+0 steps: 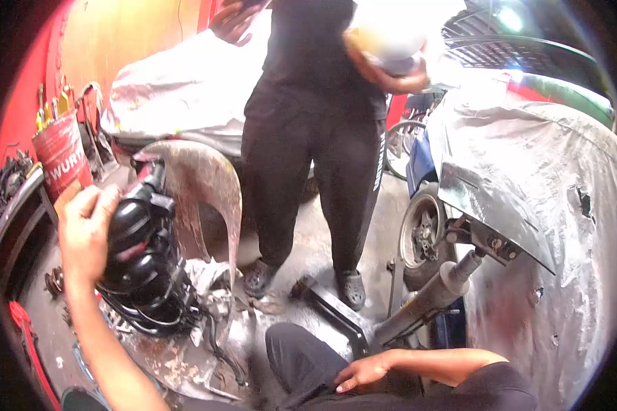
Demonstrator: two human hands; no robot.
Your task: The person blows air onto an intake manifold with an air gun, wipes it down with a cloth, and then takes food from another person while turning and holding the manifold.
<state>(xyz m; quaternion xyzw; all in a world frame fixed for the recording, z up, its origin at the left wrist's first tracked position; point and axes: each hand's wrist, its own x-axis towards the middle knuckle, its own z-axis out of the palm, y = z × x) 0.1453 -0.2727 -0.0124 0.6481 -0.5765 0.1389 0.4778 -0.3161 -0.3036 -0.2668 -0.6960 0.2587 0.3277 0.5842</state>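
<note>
My left hand (88,236) is raised at the left, fingers curled in a pinch. A small tan edge shows by its fingertips, too unclear to name. Right beside this hand stands a glossy black engine part (138,277) with rounded, tube-like ribs, which looks like an intake manifold. Cables and a hose hang from its lower end. My right hand (363,372) rests on my dark-trousered leg (301,359), with its fingers stretched out and nothing in them.
A person (315,116) stands in front, carrying a whitish rounded object. To the right are a jack-like stand (452,277) with a metal plate, a wheel (421,233) and a covered vehicle (569,288). A rusty curved panel (216,171) and a red drum (62,151) stand left.
</note>
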